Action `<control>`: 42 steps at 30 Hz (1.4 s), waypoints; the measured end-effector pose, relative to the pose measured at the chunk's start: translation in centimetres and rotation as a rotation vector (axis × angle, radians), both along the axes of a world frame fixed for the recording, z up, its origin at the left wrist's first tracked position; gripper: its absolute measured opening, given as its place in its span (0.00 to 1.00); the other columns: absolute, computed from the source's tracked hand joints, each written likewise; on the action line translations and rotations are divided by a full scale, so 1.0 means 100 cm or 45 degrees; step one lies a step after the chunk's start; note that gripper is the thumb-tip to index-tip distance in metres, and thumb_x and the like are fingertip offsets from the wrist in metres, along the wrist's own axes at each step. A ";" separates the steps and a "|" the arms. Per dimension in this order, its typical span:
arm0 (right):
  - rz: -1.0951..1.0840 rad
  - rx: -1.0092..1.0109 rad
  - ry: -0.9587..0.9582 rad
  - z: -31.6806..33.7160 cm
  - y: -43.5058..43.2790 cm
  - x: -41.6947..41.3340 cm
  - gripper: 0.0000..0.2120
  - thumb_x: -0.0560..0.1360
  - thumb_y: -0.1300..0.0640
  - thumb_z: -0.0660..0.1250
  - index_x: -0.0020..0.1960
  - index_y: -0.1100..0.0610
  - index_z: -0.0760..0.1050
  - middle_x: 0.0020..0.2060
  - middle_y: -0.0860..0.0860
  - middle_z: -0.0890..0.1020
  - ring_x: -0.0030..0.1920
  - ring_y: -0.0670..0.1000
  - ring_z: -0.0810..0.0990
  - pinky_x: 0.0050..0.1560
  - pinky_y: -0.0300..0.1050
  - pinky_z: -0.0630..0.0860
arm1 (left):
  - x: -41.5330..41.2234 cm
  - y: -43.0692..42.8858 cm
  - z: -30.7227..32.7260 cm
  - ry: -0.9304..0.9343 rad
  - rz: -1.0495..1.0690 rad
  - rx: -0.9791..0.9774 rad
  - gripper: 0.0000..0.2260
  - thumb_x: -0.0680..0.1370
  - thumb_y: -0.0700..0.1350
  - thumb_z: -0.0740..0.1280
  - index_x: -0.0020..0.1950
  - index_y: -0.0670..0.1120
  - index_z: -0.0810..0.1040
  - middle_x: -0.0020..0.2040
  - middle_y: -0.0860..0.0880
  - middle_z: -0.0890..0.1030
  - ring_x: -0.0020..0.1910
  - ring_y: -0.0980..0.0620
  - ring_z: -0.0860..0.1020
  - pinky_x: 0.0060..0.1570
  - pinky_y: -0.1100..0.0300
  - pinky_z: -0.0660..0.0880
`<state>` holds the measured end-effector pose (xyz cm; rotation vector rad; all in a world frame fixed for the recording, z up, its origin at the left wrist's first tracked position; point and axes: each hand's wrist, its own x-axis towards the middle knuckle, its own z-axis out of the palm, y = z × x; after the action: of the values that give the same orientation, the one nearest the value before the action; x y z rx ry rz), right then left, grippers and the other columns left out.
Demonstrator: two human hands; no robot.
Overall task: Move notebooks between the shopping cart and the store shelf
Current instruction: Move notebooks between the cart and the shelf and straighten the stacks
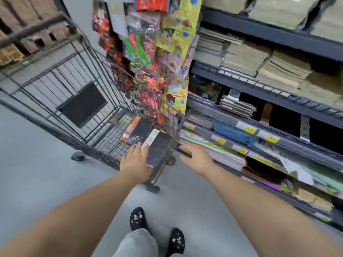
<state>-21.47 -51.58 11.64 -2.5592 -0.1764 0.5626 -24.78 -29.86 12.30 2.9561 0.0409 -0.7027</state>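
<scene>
The cart (81,104) is standing on the left, its near right corner pointing toward the person. Two dark, wrapped notebooks are lying in that corner. The far notebook (141,129), with an orange strip, is sitting deeper in the basket. The near notebook (160,151), with a white strip at its far left, is resting against the corner wires, and its long axis is running away from the person.

The left grip (136,161) is reaching over the cart's near rim. Its fingers are lying straight and slightly spread along the near notebook's left edge, and it is holding nothing. Whether the thumb is slipping under the wrap cannot be told. The near notebook is therefore lying just right of this grip, touching it or nearly so, and this is the nearer of the two grips.

The right grip (197,158) is hovering outside the cart, between its corner and the shelf (269,32). Its fingers are stretching flat and loose and closing on nothing. A dark edge under the fingertips is too blurred to name. The near notebook is lying to this grip's left, with the cart's wires standing between them.

The shelf is rising on the right, carrying stacks of notebooks. The lift is probably calling for the left grip to close across the notebook's short side while the right grip comes in over the rim.
</scene>
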 end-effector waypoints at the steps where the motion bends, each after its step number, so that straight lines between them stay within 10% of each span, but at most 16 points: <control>1: 0.015 -0.001 -0.011 0.002 0.010 -0.002 0.21 0.76 0.48 0.65 0.68 0.49 0.72 0.67 0.50 0.74 0.68 0.54 0.70 0.66 0.48 0.68 | -0.005 0.012 0.000 -0.020 0.026 -0.006 0.34 0.77 0.56 0.61 0.78 0.50 0.47 0.79 0.47 0.47 0.77 0.45 0.47 0.73 0.44 0.52; 10: -0.024 -0.312 -0.151 0.001 0.115 0.009 0.25 0.75 0.48 0.62 0.71 0.48 0.66 0.68 0.50 0.72 0.67 0.55 0.70 0.63 0.49 0.70 | 0.000 0.131 -0.003 -0.081 0.049 -0.081 0.35 0.77 0.54 0.62 0.78 0.51 0.48 0.79 0.48 0.46 0.78 0.46 0.45 0.74 0.43 0.48; 28: -0.330 -0.474 0.339 -0.041 0.227 0.036 0.35 0.75 0.45 0.64 0.76 0.47 0.53 0.77 0.50 0.55 0.75 0.55 0.56 0.73 0.55 0.57 | 0.125 0.241 -0.024 0.086 -0.305 -0.189 0.35 0.78 0.53 0.62 0.78 0.49 0.46 0.79 0.46 0.48 0.77 0.46 0.49 0.74 0.48 0.54; 42: -0.322 -0.304 0.540 -0.089 0.261 0.149 0.31 0.76 0.49 0.63 0.75 0.48 0.56 0.74 0.52 0.61 0.72 0.56 0.62 0.67 0.54 0.65 | 0.232 0.239 -0.083 0.482 0.152 -0.403 0.31 0.78 0.50 0.63 0.78 0.49 0.52 0.77 0.45 0.55 0.75 0.44 0.58 0.71 0.49 0.59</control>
<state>-6.58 -25.48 2.73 -2.5570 0.3769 1.0560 -1.62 -5.94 4.01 2.4660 0.1222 -1.1236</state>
